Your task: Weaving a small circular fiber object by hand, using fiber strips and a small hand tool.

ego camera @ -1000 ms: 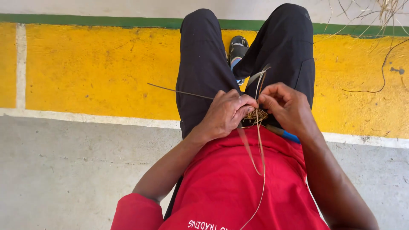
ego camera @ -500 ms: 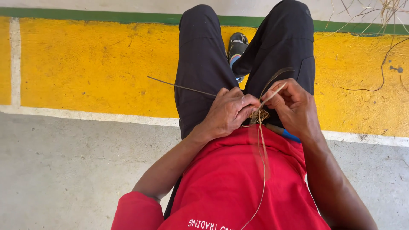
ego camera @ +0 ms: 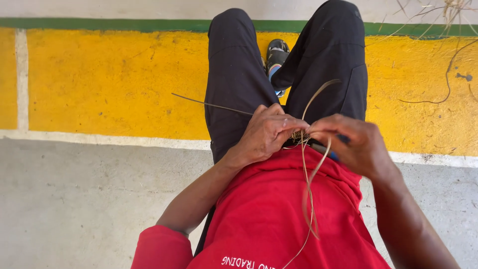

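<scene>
Your left hand [ego camera: 266, 134] pinches the small woven fibre knot [ego camera: 300, 136] steady above your lap, while your right hand [ego camera: 351, 144], closed on a blue-handled tool [ego camera: 328, 150], works the loose straw strand [ego camera: 311, 184] beside that knot.

Dry fibrous straw strands [ego camera: 309, 189], matt

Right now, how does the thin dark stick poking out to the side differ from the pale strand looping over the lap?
The dark stick is straight and stiff, pointing sideways from the left hand; the pale strand bends, arching over the right hand and trailing down the red shirt. The stick looks dark brown, the strand straw-coloured. Both are thin and meet at the small woven bundle between the hands.
</scene>
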